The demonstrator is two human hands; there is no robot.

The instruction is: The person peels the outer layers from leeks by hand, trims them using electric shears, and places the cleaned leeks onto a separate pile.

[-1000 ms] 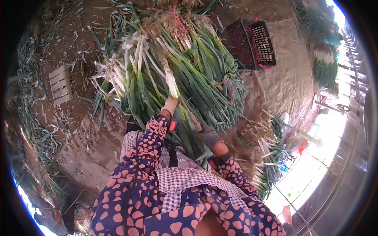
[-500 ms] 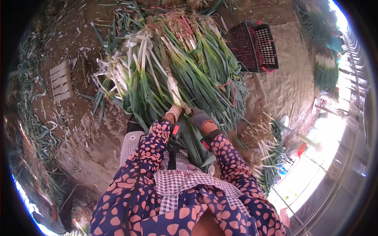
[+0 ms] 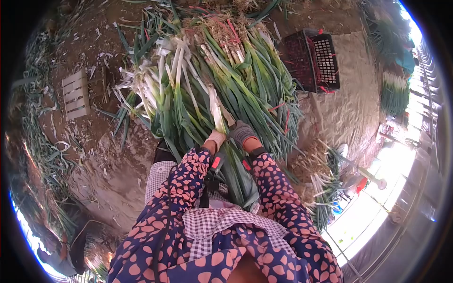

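A single green onion [image 3: 216, 111] points away from me, its white stalk up front and its green leaves [image 3: 238, 181] hanging down over my lap. My left hand [image 3: 216, 138], in a pale glove, is closed around it where white turns to green. Close beside it, my right hand [image 3: 242, 132], in a grey glove, is closed on a brownish strip of outer skin [image 3: 227, 115] that stands away from the stalk's right side. Just beyond both hands lies a large heap of green onions [image 3: 259, 89]; whiter, cleaner stalks [image 3: 146, 92] are at its left.
A black plastic crate [image 3: 325, 63] with red ties stands at the right of the heap. A slatted pale wooden piece [image 3: 75, 96] lies on the soil at left. More onions [image 3: 318, 188] lie at lower right, and another bundle [image 3: 395, 94] at far right. Leaf scraps litter the left ground.
The strip of skin has come further away from the stalk on its right side. Both hands keep their grip, and the whole view has shifted slightly.
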